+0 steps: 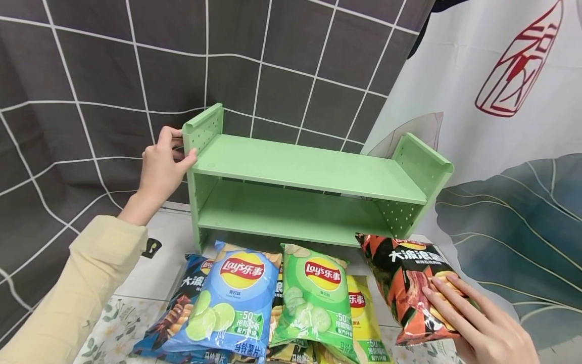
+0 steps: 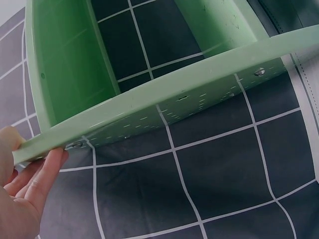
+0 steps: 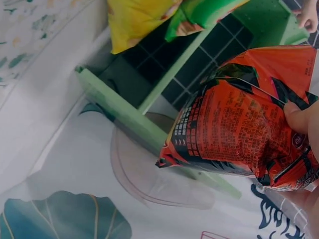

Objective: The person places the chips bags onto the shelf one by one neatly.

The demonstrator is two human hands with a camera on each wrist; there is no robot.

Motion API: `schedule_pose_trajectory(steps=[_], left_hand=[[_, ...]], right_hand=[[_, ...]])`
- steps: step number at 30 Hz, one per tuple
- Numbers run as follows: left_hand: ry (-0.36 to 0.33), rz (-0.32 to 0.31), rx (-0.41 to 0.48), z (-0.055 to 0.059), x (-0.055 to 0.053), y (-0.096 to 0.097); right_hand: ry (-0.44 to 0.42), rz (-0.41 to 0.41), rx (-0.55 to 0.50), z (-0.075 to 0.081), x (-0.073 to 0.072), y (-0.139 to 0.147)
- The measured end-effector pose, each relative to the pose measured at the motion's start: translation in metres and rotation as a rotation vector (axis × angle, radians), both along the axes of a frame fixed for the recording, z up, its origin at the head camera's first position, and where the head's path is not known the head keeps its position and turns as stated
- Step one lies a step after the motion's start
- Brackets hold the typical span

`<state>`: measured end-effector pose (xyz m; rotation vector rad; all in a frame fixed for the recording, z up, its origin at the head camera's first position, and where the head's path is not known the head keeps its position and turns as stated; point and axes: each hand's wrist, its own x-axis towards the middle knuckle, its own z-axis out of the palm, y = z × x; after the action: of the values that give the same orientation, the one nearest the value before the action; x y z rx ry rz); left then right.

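A green two-tier shelf (image 1: 309,169) with perforated side panels stands against the backdrop. At its upper left corner my left hand (image 1: 163,164) grips the side panel, thumb on the inner face and fingers around the outside. The left wrist view shows those fingers (image 2: 45,179) against the panel's outer face. My right hand (image 1: 482,318) holds a red and black bag of chips (image 1: 411,283) in front of the shelf's right end. Its fingers lie across the front, and in the right wrist view the thumb (image 3: 297,118) presses the bag's printed back.
Before the shelf lie more chip bags: a light blue one (image 1: 227,303), a green one (image 1: 313,298), a yellow one (image 1: 366,323) and a dark blue one (image 1: 168,318) partly covered. A floral cloth (image 1: 113,323) lies beneath. A dark grid curtain (image 1: 173,30) hangs behind.
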<state>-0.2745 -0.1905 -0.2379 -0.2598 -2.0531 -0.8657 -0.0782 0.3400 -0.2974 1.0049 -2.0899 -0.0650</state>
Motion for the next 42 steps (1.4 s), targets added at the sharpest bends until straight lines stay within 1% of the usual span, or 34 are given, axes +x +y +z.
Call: schedule_pose_trajectory(steps=[3,7,13,20,26,32,37,42], left_hand=[[0.008,0.004,-0.002,0.0,0.0,0.0],[0.022,-0.002,0.005,0.0,0.0,0.0],[0.029,0.005,0.003,-0.002,-0.002,0.0],[0.043,-0.002,0.011,-0.004,-0.004,-0.001],[0.045,-0.003,0.018,-0.004,-0.004,0.0],[0.054,-0.002,0.023,-0.005,-0.004,0.0],[0.052,-0.001,0.023,-0.006,-0.005,0.0],[0.055,-0.002,0.024,-0.006,-0.005,0.0]], right_hand=[[0.003,-0.002,0.001,0.004,-0.002,-0.002],[-0.005,-0.027,0.009,0.01,-0.002,-0.005],[0.017,-0.044,-0.023,0.017,-0.002,-0.012],[0.084,0.012,-0.095,0.023,-0.005,-0.024],[0.109,0.014,-0.103,0.031,-0.003,-0.028],[0.116,-0.016,-0.123,0.037,-0.001,-0.033],[0.191,0.021,-0.165,0.043,-0.005,-0.039],[0.223,0.022,-0.19,0.052,-0.009,-0.048]])
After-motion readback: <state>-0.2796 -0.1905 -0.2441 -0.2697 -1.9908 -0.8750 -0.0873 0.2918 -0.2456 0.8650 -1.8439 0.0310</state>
